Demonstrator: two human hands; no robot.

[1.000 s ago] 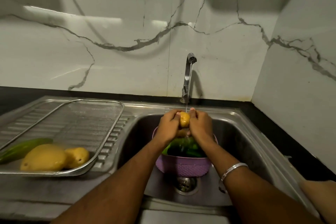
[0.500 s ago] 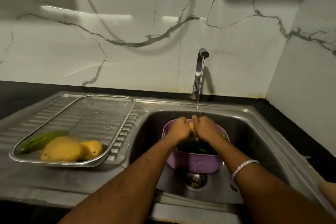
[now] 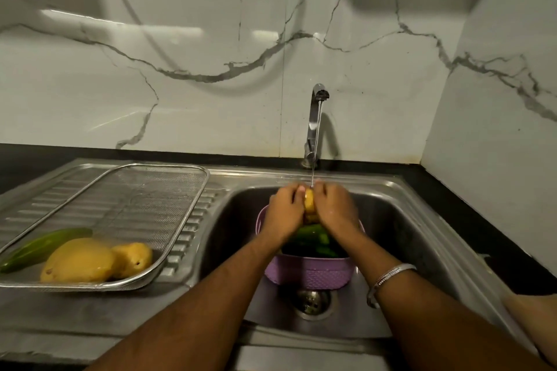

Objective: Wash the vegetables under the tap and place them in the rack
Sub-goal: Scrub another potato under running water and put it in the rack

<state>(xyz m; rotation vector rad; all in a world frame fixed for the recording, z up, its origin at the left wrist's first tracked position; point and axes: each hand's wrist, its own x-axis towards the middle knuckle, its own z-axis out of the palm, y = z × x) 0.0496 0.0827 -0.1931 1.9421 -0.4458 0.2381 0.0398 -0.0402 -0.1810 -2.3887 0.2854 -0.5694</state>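
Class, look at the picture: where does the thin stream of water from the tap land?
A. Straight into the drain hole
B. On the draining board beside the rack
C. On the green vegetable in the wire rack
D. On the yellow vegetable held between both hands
D: the stream from the tap ends on the yellow vegetable gripped between the left hand and right hand, above the purple basket.

Lilac basket (image 3: 307, 272), yellow fruit (image 3: 79, 260) — white wall (image 3: 180, 84), grey-veined.
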